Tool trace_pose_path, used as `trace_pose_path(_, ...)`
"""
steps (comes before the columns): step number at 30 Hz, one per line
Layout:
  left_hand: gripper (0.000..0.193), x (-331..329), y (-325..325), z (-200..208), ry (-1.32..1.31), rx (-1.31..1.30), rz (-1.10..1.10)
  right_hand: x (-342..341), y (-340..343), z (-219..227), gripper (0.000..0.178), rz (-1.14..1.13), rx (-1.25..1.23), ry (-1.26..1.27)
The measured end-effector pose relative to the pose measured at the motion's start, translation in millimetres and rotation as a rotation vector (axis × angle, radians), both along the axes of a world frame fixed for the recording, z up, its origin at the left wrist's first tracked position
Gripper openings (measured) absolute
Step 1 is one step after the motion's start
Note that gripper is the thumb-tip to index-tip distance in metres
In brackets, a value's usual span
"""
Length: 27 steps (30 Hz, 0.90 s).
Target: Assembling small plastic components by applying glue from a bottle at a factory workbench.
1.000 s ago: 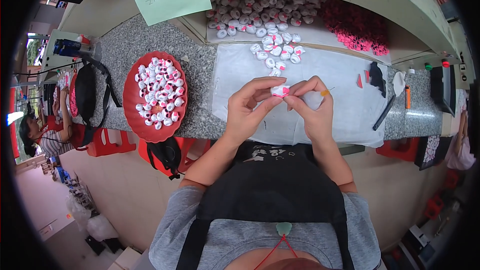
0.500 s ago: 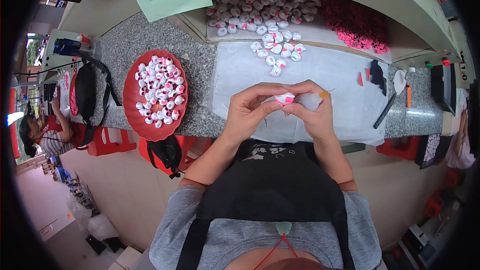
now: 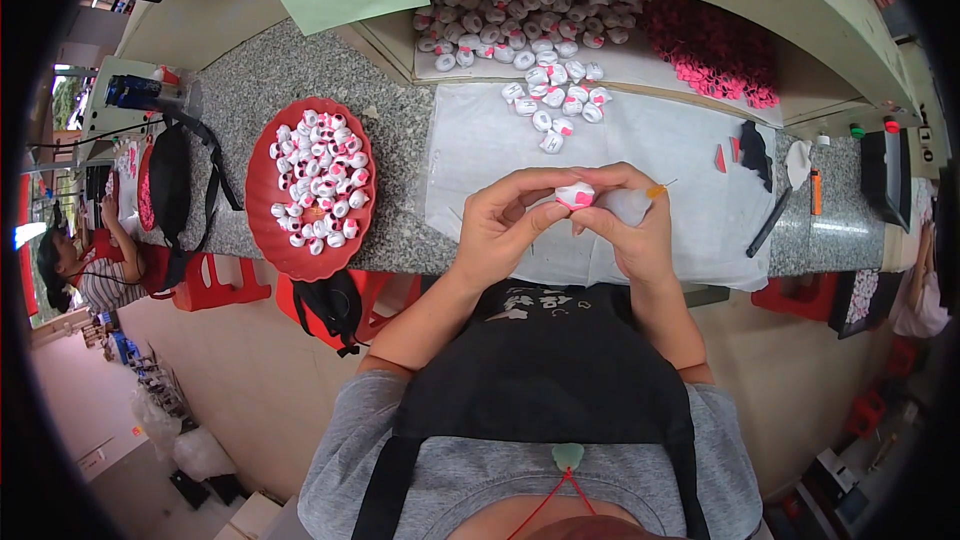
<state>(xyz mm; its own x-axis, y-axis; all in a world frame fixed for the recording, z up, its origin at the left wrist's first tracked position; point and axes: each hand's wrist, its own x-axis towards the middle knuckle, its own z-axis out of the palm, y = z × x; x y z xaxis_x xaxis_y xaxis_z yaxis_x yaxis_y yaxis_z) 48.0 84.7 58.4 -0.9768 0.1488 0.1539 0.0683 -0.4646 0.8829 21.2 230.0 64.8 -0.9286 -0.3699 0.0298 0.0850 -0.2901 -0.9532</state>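
Taking the held white-and-pink piece [image 3: 575,196] as the clock's centre, it sits over a white sheet [image 3: 720,230], pinched between both sets of fingers: those of the left hand [image 3: 492,230] are closed on it, while those of the right hand [image 3: 645,238] touch it and also grip a translucent bottle [image 3: 626,205], whose orange nozzle [image 3: 656,192] points toward two o'clock. The piece looks light, stiff and rather slick, best held by its rounded sides; the bottle looks soft-walled, best taken by its body, clear of the thin needle [image 3: 670,183]. At nine o'clock, a red scalloped plate [image 3: 259,190] holds many white pieces with pink and dark markings. Toward twelve, a shelf compartment [image 3: 465,72] holds a heap of white pieces [image 3: 530,20], and, between one and two, a pile of bright pink parts [image 3: 715,55].
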Motion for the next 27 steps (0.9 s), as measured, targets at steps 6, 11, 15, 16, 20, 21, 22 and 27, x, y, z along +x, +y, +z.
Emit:
trace_pose_path(6, 0.025, 4, 5, -2, -0.004, -0.057, 0.095, 2, -1, 1, 0.025, 0.004, 0.016, 0.033)
trace_pose_path(11, 0.026, 5, 5, -3, -0.002, -0.065, 0.095, 2, 0, -3, 0.025, 0.0, 0.005, 0.014)
trace_pose_path(15, 0.024, 3, 5, -4, -0.102, 0.049, 0.058, 0, -1, -1, 0.024, -0.004, -0.02, -0.034)
trace_pose_path(16, 0.023, 1, 5, -11, -0.034, 0.078, 0.044, 1, 0, -1, 0.024, 0.015, -0.024, -0.025)
trace_pose_path(20, 0.018, 1, 4, -15, 0.028, 0.13, 0.05, 4, -2, 0, 0.022, 0.034, -0.034, -0.018)
trace_pose_path(21, 0.018, 1, 4, -15, 0.028, 0.13, 0.05, 4, -2, 1, 0.022, 0.033, -0.034, -0.018)
trace_pose_path(22, 0.018, 1, 3, -15, 0.021, 0.138, 0.04, 3, -2, 1, 0.022, 0.035, -0.048, -0.021)
trace_pose_path(27, 0.019, 2, 2, -13, -0.039, 0.129, 0.016, 0, -2, 0, 0.023, 0.077, -0.03, -0.072)
